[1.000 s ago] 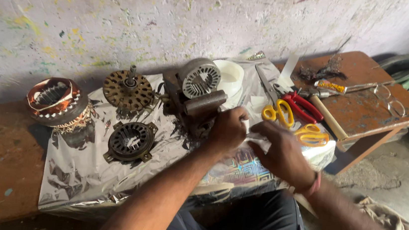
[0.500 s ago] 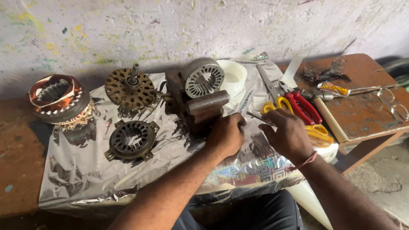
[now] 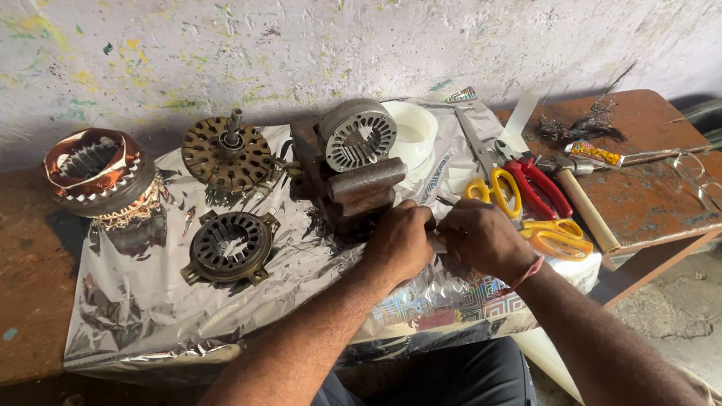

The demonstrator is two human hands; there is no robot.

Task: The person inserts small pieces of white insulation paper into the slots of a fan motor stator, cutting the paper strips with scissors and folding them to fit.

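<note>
My left hand (image 3: 400,240) and my right hand (image 3: 485,239) meet over the silver foil sheet (image 3: 138,314), knuckles close together. Both pinch a small pale strip (image 3: 435,242), mostly hidden by the fingers. Just beyond my left hand stands a dark wooden block (image 3: 362,190), with a grey slotted motor core (image 3: 356,135) on top of it. My left knuckles are almost against the block. My right hand lies just in front of the yellow-handled scissors (image 3: 490,192).
On the foil lie a rusty rotor disc with a shaft (image 3: 229,153), a black round housing (image 3: 230,244), a white round tub (image 3: 412,133), red-handled pliers (image 3: 543,187) and another yellow-handled tool (image 3: 556,238). A copper-wound stator (image 3: 99,171) sits at the left. Spectacles (image 3: 703,179) lie on a brown board (image 3: 662,192).
Both hands have drawn in toward the wooden block and closed together. The right hand moved left from beside the scissors, and the gap between the hands has gone.
</note>
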